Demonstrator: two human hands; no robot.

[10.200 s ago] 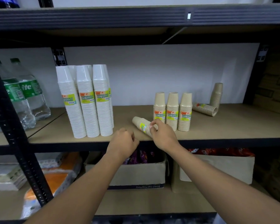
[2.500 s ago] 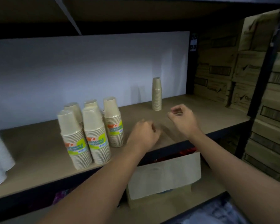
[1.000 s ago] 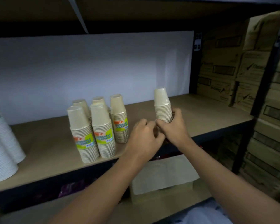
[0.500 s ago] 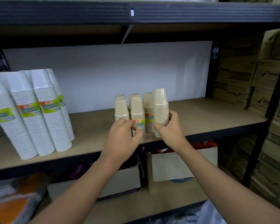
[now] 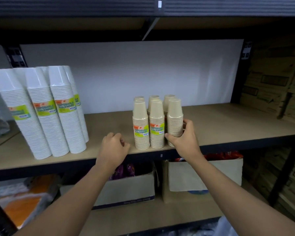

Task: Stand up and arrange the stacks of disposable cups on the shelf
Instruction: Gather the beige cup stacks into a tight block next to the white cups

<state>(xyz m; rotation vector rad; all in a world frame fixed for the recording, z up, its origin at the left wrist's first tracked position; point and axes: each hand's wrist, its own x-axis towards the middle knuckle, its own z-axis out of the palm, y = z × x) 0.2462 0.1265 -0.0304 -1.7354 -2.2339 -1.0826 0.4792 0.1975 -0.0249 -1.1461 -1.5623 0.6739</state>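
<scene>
Several short stacks of tan disposable cups stand upright in two rows near the front edge of the brown shelf [image 5: 220, 123]. My right hand [image 5: 186, 138] grips the lower part of the front right tan stack [image 5: 174, 120], which stands on the shelf against its neighbour [image 5: 156, 123]. The front left tan stack [image 5: 140, 125] shows an orange and green label. My left hand [image 5: 113, 149] hovers in a loose fist just left of the tan stacks, holding nothing. Several tall white cup stacks [image 5: 63, 109] stand at the left.
Cardboard boxes [image 5: 126, 189] sit on the lower shelf under my hands, with orange packs [image 5: 24, 198] at the lower left. Stacked brown cartons [image 5: 276, 79] fill the space right of the black shelf post. A dark upper shelf [image 5: 143, 7] hangs overhead.
My right hand has set the tan stack down as the front right of the group. My left hand has pulled back from the stacks to the left. The view has shifted a little.
</scene>
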